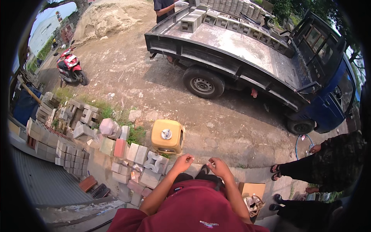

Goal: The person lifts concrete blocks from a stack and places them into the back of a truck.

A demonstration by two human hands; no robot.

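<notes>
Both of my hands hover in front of my dark red shirt, a small gap apart. My left hand [183, 163] has its fingers bent in toward the thumb, and no object shows in it. Curled in the same way, my right hand [218, 168] shows nothing held either. Just beyond my left hand stands a yellow plastic stool [165, 146] with a small round silver-grey item [166, 134] on its seat. Concrete paving blocks [155, 162] lie to the left of the stool.
A truck with a flat bed [232, 42] carries rows of hollow blocks [235, 25]; a person [164, 7] stands behind it. A red scooter [71, 65] is parked at far left. Stacked blocks [71, 154] line the left. Near right are people in dark clothes [320, 162] and a cardboard box [253, 189].
</notes>
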